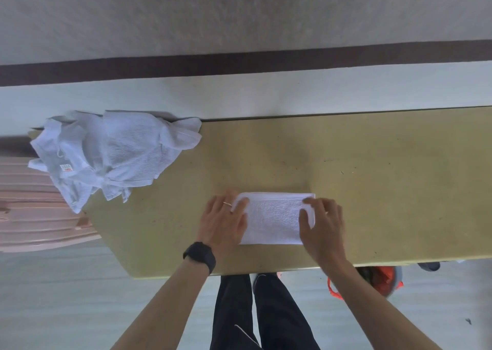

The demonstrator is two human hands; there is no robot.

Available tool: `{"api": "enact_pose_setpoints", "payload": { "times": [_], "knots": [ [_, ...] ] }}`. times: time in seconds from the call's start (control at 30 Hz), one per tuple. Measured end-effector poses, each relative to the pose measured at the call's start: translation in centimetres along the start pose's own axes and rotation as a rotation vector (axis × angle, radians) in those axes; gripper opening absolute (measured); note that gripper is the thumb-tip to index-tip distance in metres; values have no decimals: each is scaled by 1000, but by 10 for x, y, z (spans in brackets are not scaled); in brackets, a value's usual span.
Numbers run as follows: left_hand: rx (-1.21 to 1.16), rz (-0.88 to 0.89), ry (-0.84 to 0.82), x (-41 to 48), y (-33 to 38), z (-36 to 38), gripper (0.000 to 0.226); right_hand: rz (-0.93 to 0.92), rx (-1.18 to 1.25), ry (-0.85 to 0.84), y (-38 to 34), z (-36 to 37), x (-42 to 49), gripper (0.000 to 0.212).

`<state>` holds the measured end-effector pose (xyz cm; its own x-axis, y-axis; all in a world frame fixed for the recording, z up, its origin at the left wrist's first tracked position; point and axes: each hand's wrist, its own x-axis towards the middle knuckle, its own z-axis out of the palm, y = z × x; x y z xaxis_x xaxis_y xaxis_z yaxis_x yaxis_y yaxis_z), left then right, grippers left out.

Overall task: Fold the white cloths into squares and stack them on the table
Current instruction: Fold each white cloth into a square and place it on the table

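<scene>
- Head view: the cloth (274, 219) lies flat on the table (372, 176), near its front edge and just in front of me. It is folded into a neat rectangle, longer from left to right.
- The cloth is white terry with a nubbly pile. A smoother woven band runs along its far edge.
- My left hand (223, 219) rests flat on the cloth's left end, with the fingers straight and spread.
- My right hand (323, 227) covers the right end, fingers bent over the edge and thumb on top. I cannot tell whether it pinches the cloth or only presses on it.
- The table top is a matt, yellowish board with a few dark scuffs.
- The pile (111, 152) of unfolded white cloths sits crumpled on the far left corner, well apart from the folded one. It is the same terry, and part of it hangs over the edge.
- A small white tag (66, 167) on the pile has a red mark, but its writing is too small to read.
- There is a black watch (200, 255) on my left wrist and a thin ring (227, 203) on one finger of that hand.
</scene>
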<state>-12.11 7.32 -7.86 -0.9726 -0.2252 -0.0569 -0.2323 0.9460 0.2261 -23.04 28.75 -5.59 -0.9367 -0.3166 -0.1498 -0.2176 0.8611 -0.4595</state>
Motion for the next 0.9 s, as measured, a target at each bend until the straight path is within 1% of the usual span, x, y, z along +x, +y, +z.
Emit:
{"api": "enact_pose_setpoints", "payload": {
  "times": [0.07, 0.1, 0.17, 0.23, 0.3, 0.37, 0.5, 0.57, 0.67, 0.7, 0.8, 0.9],
  "knots": [
    [-12, 93, -70, -7, 11, 12, 31, -11, -59, -81, -5, 8, -25, 23],
    [-9, 83, -114, -10, 14, 16, 32, 2, -94, -142, -8, 12, -37, 22],
    [-10, 11, -174, -14, 16, 20, 35, 33, -199, -240, -12, 18, -51, 23],
    [7, -19, -183, -17, 20, 18, 36, 62, -284, -239, -13, 20, -50, 29],
    [49, -41, -186, -18, 23, 13, 38, 57, -322, -189, -14, 20, -33, 39],
    [75, -81, -197, -19, 26, 7, 42, 7, -354, -200, -16, 20, -8, 48],
    [51, -105, -235, -21, 37, 6, 46, -160, -357, -331, -23, 22, 41, 50],
    [31, -99, -232, -21, 41, 5, 45, -247, -322, -303, -25, 22, 49, 49],
    [30, -77, -144, -25, 41, 5, 46, -379, -212, -123, -16, 24, 28, 40],
    [32, -44, -114, -28, 41, 7, 45, -424, -184, -98, -9, 26, 14, 38],
    [2, 90, -84, -47, 32, 19, 43, -504, -150, -111, 14, 32, -32, 34],
    [-3, 106, -110, -65, 22, 28, 46, -511, -157, -148, 33, 38, -60, 36]
  ]
}}
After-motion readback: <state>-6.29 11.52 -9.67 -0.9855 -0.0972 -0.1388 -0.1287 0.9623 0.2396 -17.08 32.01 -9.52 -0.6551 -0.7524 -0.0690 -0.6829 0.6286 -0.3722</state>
